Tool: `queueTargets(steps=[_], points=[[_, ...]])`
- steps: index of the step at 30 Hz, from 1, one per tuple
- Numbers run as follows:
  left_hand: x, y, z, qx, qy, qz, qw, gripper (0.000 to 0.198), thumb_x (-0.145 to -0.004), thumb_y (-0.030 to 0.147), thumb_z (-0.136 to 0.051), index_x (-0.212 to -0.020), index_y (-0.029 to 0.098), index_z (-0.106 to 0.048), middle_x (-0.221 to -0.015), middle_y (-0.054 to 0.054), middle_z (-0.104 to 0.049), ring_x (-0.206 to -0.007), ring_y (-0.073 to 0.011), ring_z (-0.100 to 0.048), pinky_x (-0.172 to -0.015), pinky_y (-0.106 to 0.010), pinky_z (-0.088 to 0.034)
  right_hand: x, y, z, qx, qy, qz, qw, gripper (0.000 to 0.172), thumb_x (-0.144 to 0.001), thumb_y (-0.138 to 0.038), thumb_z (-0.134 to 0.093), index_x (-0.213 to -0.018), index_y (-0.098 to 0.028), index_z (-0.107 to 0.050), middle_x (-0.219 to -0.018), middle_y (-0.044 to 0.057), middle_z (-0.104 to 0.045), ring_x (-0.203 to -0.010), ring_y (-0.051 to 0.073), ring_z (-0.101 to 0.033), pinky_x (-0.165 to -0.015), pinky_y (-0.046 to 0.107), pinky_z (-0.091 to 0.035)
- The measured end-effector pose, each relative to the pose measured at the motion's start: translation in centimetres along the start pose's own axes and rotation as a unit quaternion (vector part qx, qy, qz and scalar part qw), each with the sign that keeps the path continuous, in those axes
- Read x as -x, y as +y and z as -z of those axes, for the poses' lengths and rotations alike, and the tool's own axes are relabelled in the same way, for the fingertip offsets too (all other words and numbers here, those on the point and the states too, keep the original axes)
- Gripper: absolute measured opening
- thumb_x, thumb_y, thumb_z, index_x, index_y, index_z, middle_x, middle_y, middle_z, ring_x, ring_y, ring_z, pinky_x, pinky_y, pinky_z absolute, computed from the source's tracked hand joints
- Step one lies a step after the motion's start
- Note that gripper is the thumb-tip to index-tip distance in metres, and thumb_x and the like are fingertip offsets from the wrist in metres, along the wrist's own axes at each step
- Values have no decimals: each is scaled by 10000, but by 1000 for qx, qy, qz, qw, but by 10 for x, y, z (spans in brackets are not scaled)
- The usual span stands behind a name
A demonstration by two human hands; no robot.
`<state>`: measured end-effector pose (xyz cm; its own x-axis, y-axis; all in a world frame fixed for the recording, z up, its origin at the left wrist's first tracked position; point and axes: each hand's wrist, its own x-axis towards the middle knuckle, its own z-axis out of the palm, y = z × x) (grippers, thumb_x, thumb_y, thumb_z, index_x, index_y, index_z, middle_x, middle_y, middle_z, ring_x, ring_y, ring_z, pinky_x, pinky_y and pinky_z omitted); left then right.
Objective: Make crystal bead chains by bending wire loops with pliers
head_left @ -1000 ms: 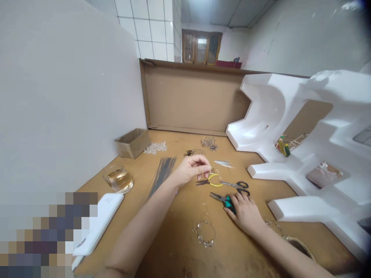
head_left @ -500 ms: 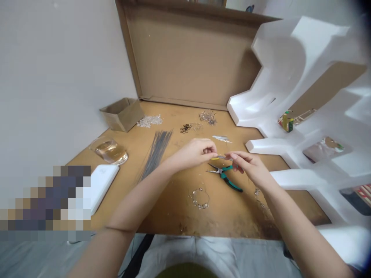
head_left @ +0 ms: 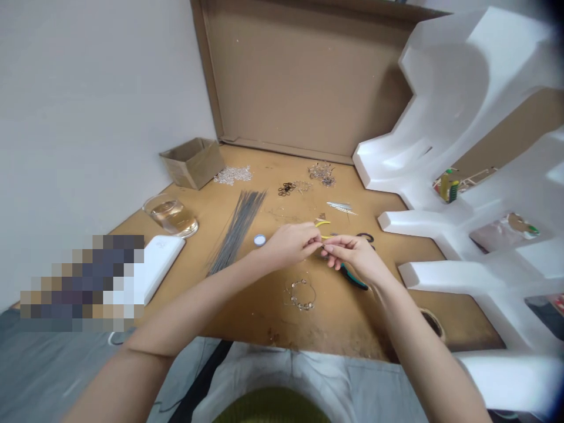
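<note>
My left hand (head_left: pixel 295 244) and my right hand (head_left: pixel 350 254) meet over the middle of the table. Their fingertips are pinched together around something tiny and dark that I cannot make out. Partly hidden under my right hand lie pliers with teal handles (head_left: pixel 355 278). Just behind the fingers is a yellow-handled tool (head_left: pixel 324 223), and black scissor-like loops (head_left: pixel 365 237) show past the right hand. A wire ring strung with clear beads (head_left: pixel 302 295) lies nearer to me. Left of my left hand are a small round blue-and-white disc (head_left: pixel 259 240) and a bundle of grey wires (head_left: pixel 238 229).
Farther back lie clear beads (head_left: pixel 233 174), black rings (head_left: pixel 286 189), a pile of small metal pieces (head_left: pixel 322 174) and silver pins (head_left: pixel 341 208). A cardboard box (head_left: pixel 192 163), a tilted glass of liquid (head_left: pixel 171 216) and a white device (head_left: pixel 164 267) line the left. White foam (head_left: pixel 412 221) borders the right.
My hands, earlier slightly apart, are now fingertip to fingertip. My right hand has moved left, covering the pliers' jaws. The round disc and black loops have come into sight.
</note>
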<state>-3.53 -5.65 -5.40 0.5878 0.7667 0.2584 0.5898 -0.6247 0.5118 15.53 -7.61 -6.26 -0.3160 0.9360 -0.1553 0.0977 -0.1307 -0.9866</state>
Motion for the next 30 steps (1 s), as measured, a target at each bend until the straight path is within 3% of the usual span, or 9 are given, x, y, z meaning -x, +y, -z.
queueTargets(steps=[3, 6, 9, 12, 15, 20, 25, 30], points=[[15, -3, -17, 33, 9, 56, 998, 148, -845, 264, -488, -803, 188, -608, -804, -16, -618, -712, -140, -561, -637, -252, -397, -3, 18, -5, -6, 18, 4, 1000, 307, -645, -421, -737, -757, -143, -672, -696, 30, -669, -519, 99, -593, -499, 229, -473], [30, -8, -37, 59, 16, 110, 992, 174, -819, 267, -523, -965, 188, -577, -873, -26, -627, -773, -152, -577, -702, -272, -434, -5, 33, -6, -11, 72, 19, 997, 302, -639, -431, -737, -728, -157, -648, -637, 3, -637, -502, 93, -576, -494, 226, -475], [40, -14, -53, 45, -54, 114, 991, 263, -772, 339, -602, -980, 179, -577, -929, -50, -627, -830, -183, -574, -728, -294, -445, -6, 41, -5, -12, 105, 25, 994, 301, -639, -437, -734, -727, -168, -631, -623, -6, -625, -489, 89, -561, -499, 231, -475], [43, -18, -61, 36, -106, 69, 991, 139, -789, 298, -585, -832, 170, -620, -893, -60, -627, -849, -189, -564, -753, -292, -434, -5, 44, -4, 0, 116, 31, 993, 303, -640, -447, -728, -721, -173, -626, -618, -4, -624, -483, 95, -553, -510, 244, -472], [43, -20, -62, 66, -90, 48, 993, 168, -831, 265, -523, -752, 163, -631, -830, -51, -626, -796, -166, -552, -733, -272, -415, -3, 44, -7, 22, 111, 29, 993, 301, -651, -458, -717, -721, -180, -624, -626, 1, -627, -488, 103, -556, -525, 254, -467], [42, -23, -55, 227, -69, 130, 963, 241, -863, 338, -461, -780, 159, -600, -629, 29, -548, -579, -99, -476, -555, -206, -355, 3, 44, -13, 59, 106, 49, 991, 271, -687, -445, -688, -731, -189, -611, -619, -2, -619, -496, 112, -555, -539, 263, -448], [39, -24, -51, 314, -4, 168, 934, 262, -887, 336, -421, -752, 148, -543, -700, 2, -588, -654, -101, -557, -638, -214, -426, 6, 44, -15, 103, 115, 90, 984, 232, -724, -428, -653, -733, -200, -606, -558, -17, -574, -506, 122, -523, -533, 268, -427], [40, -25, -53, 339, 31, 194, 920, 290, -891, 390, -426, -772, 151, -539, -594, 18, -564, -526, -87, -532, -538, -193, -412, 6, 47, -18, 174, 109, 125, 971, 172, -768, -365, -617, -729, -198, -619, -603, 0, -585, -541, 125, -522, -526, 256, -420]])
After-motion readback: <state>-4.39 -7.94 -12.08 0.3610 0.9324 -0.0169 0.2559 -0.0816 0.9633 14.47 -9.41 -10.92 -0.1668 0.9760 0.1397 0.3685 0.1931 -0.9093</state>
